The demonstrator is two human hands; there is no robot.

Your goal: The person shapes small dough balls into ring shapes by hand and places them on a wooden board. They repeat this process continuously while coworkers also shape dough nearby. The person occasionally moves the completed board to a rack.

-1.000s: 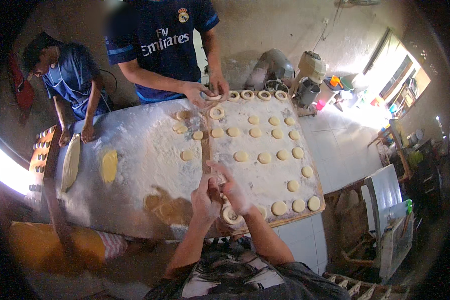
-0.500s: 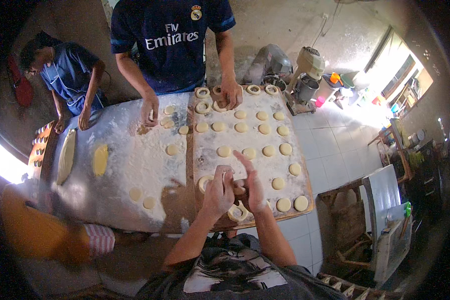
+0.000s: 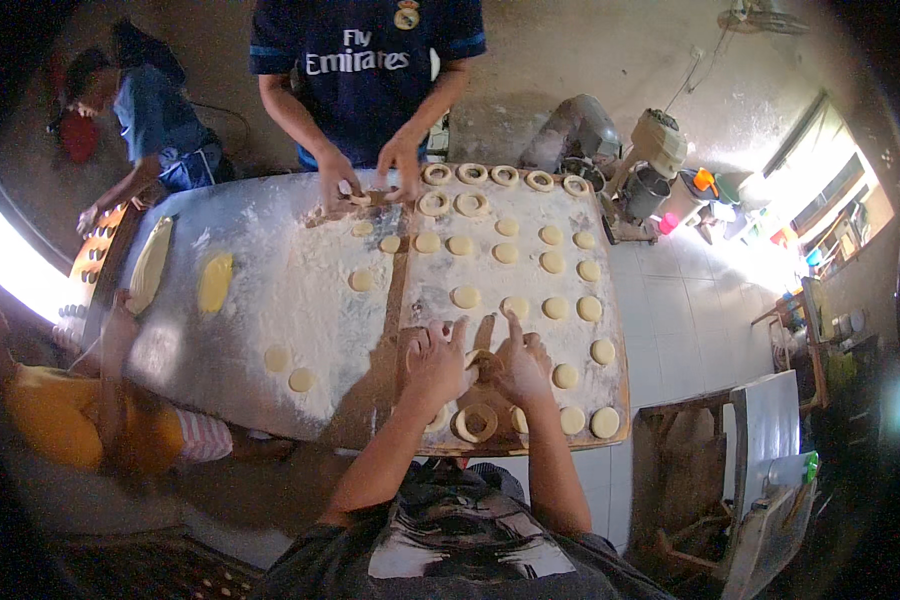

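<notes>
My left hand (image 3: 438,365) and my right hand (image 3: 522,368) are low over the floury board, either side of a dough ring (image 3: 482,357), gripping it with index fingers extended and the other fingers bent. Below them another dough ring (image 3: 476,422) lies near the board's front edge (image 3: 610,440). Rows of pale dough rounds (image 3: 552,262) cover the board, and more rings (image 3: 470,204) line its far end.
A co-worker (image 3: 365,110) handles dough across the table, another (image 3: 150,120) bends over a tray (image 3: 100,240) at left, and a person in orange (image 3: 70,410) is at lower left. A dough log (image 3: 150,262), mixers (image 3: 650,150) and leaning boards (image 3: 765,430) surround me.
My hands, pressed close together earlier, have spread slightly apart around a dough ring. The co-worker opposite has brought both hands together at the board's left edge; the left co-worker reaches farther left.
</notes>
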